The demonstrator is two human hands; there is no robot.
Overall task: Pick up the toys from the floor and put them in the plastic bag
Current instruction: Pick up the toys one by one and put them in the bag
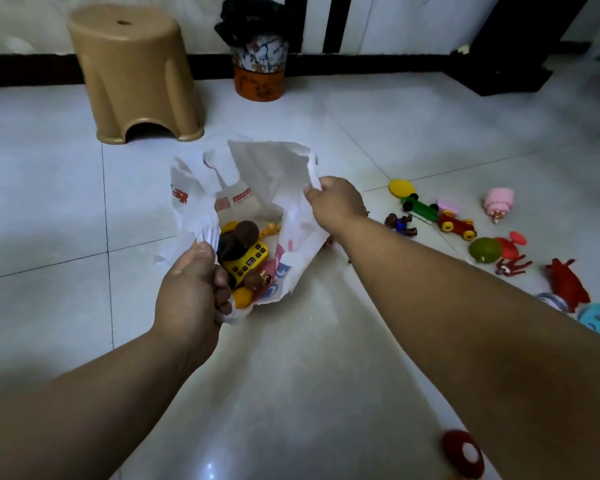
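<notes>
The task is judged to be partly done. The thin white plastic bag with red print (267, 181) is set on the pale tiled floor (49, 202) in the middle of the view, and its mouth is held wide. Its near rim is gripped by the left hand (191, 289) with curled fingers, and its far rim is pinched by the right hand (333, 202). No toy is carried by either hand. Inside the bag about five toys can be made out: one yellow block toy with dark buttons (246, 261), one brown rounded piece (245, 233), one small orange animal (272, 228), one small brown figure (255, 278) and one yellow-orange lump (241, 296). Anything deeper is hidden. Roughly thirteen toys are left on the floor. To the right of the bag are counted two toy cars, one green (420, 206) and one red (458, 226). Also counted there are one yellow disc (400, 187), one brown and blue figure (400, 225), one pink cake-shaped toy (498, 202) and one green round piece (485, 250). One coral-red piece (511, 244), one dark red figure (511, 266) and one red crab-like toy (567, 284) are counted too. A few more are cut off at the right edge. One red and white disc (463, 453) lies apart, near the bottom edge. Most of the picking up is thus judged still to be done.
</notes>
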